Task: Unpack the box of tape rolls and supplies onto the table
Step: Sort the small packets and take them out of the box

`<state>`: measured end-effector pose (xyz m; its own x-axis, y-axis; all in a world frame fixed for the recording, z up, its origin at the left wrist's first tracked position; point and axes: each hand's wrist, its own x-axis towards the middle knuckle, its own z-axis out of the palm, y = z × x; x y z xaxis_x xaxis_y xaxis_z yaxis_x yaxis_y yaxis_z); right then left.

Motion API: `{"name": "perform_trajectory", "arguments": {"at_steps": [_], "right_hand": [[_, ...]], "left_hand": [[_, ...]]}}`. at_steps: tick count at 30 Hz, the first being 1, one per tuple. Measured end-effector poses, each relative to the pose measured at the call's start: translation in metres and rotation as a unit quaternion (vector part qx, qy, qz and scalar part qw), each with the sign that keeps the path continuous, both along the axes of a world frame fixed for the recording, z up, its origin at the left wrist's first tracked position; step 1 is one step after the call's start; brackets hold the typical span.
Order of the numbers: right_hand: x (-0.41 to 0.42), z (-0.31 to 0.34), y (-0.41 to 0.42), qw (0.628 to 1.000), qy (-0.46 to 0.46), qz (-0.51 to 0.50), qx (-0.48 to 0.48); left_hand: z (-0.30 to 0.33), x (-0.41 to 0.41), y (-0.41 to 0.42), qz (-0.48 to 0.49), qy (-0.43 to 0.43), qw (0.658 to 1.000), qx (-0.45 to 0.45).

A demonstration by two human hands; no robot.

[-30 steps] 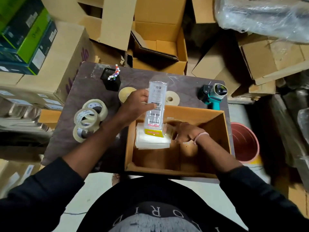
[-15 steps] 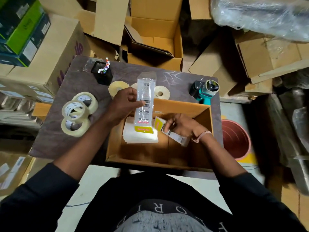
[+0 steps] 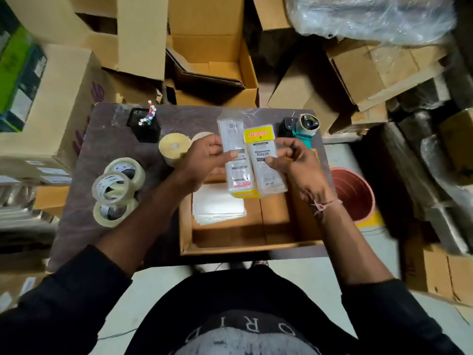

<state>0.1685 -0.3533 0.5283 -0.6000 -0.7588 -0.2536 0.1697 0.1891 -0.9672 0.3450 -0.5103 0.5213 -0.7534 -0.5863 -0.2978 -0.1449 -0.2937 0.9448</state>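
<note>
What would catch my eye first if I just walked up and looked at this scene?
Two clear packets with yellow labels, held side by side above the open cardboard box: one packet in the left hand, the other packet in the right hand. Next, three clear tape rolls clustered at the table's left, and a teal tape dispenser at its far right.

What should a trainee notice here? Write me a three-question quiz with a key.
1. True or false: each hand holds a clear plastic packet.
2. How many clear tape rolls are stacked at the table's left?
3. What remains in the open cardboard box: A white sheets, B a tape dispenser?

Key:
1. True: left hand and right hand each grip a clear plastic packet.
2. Three clear tape rolls.
3. A: white sheets in the open cardboard box.
</note>
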Motion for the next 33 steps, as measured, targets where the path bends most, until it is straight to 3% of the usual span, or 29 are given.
{"name": "perform_trajectory", "arguments": {"at_steps": [10, 20, 23, 27, 33], "right_hand": [[-0.013, -0.007, 0.026, 0.998, 0.021, -0.060, 0.015], [-0.128, 0.003, 0.082, 0.994, -0.030, -0.100, 0.016], [-0.170, -0.003, 0.104, 0.990, -0.028, -0.138, 0.023], [-0.226, -0.026, 0.136, 0.975, -0.067, -0.203, 0.054], [-0.273, -0.079, 0.180, 0.946, -0.074, -0.234, 0.212]], "left_hand": [[0.007, -0.049, 0.027, -0.041, 0.008, 0.999, -0.012], [0.011, -0.161, 0.074, -0.025, 0.011, 0.999, -0.032], [0.003, -0.195, 0.089, -0.035, -0.019, 0.988, -0.150], [-0.013, -0.229, 0.105, -0.119, -0.093, 0.931, -0.334], [-0.027, -0.255, 0.134, -0.135, -0.182, 0.860, -0.456]]}}
